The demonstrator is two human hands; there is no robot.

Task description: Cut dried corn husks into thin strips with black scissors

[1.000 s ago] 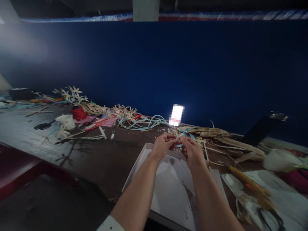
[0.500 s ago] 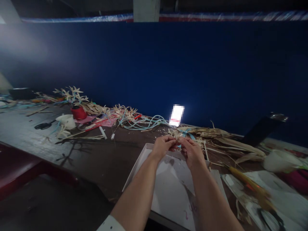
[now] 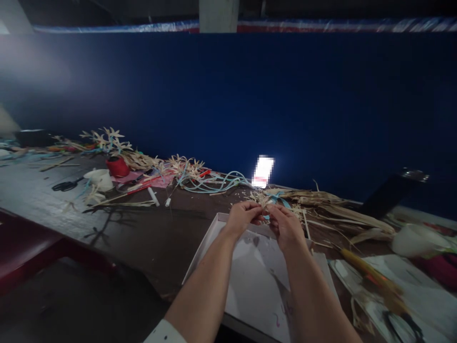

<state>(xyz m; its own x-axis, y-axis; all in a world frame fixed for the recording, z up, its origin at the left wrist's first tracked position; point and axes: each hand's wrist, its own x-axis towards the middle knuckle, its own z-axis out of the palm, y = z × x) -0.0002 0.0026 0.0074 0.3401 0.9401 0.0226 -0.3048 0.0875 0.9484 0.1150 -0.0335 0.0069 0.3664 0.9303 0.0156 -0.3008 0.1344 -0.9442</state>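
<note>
My left hand [image 3: 246, 213] and my right hand [image 3: 283, 221] meet fingertip to fingertip above the far edge of a shallow white tray [image 3: 250, 281]. Both are closed in a pinch on a small pale piece of dried husk [image 3: 263, 200], mostly hidden by the fingers. A bit of light blue shows just below the fingertips. Right behind them lie husk scraps and a blue ribbon [image 3: 280, 197]. A lit phone [image 3: 263, 171], its screen blurred out, stands beyond the hands.
Long dried husks [image 3: 332, 205] lie to the right, near yellow-handled tool [image 3: 371, 271] and white sheets [image 3: 424, 281]. Leftward are husk flowers [image 3: 185, 166], light blue stems [image 3: 228, 178], a red thread spool [image 3: 117, 166], a white cup [image 3: 100, 179] and black scissors [image 3: 66, 185]. A blue wall [image 3: 178, 95] stands behind.
The fingers have shifted very slightly, and both hands keep their pinch at the same place. The view has moved a little; nothing else visibly differs.
</note>
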